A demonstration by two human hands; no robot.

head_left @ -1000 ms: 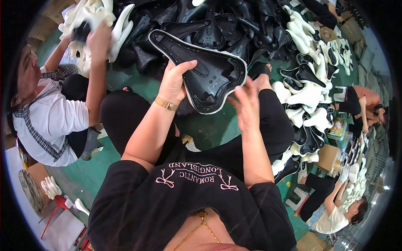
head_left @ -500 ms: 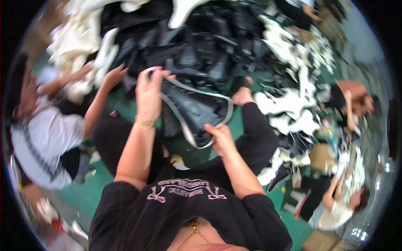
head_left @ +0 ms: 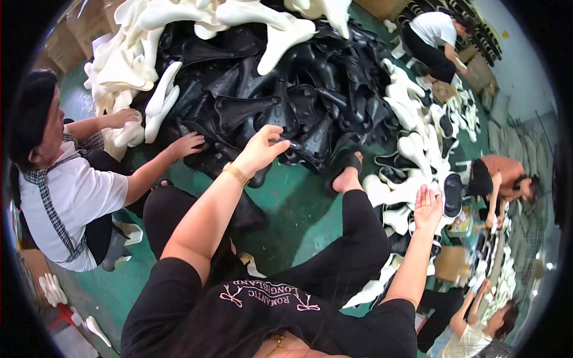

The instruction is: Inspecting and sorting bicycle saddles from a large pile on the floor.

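Note:
My left hand (head_left: 262, 150) reaches to the near edge of a heap of black bicycle saddle shells (head_left: 246, 113). Its thumb and fingers are apart, close to one shell, and I cannot see a grip on anything. Out to the right, my right hand (head_left: 428, 209) is open and holds nothing, its palm showing and fingers stretched. Just beside its fingertips lies a bicycle saddle (head_left: 453, 196), dark underside up with a white rim. White saddle pads (head_left: 412, 149), some with black shells in them, lie piled around that hand.
More white saddle pads (head_left: 119, 65) are heaped at the far left and along the back. A co-worker (head_left: 71, 179) sits close on my left, one hand on a white pad, the other at the black heap. Several other people work at right. A cardboard box (head_left: 452, 264) stands there.
The saddle, held in both my hands before, has left them. My right hand has swung out to the right and opened; my left has moved forward and right to the black shells.

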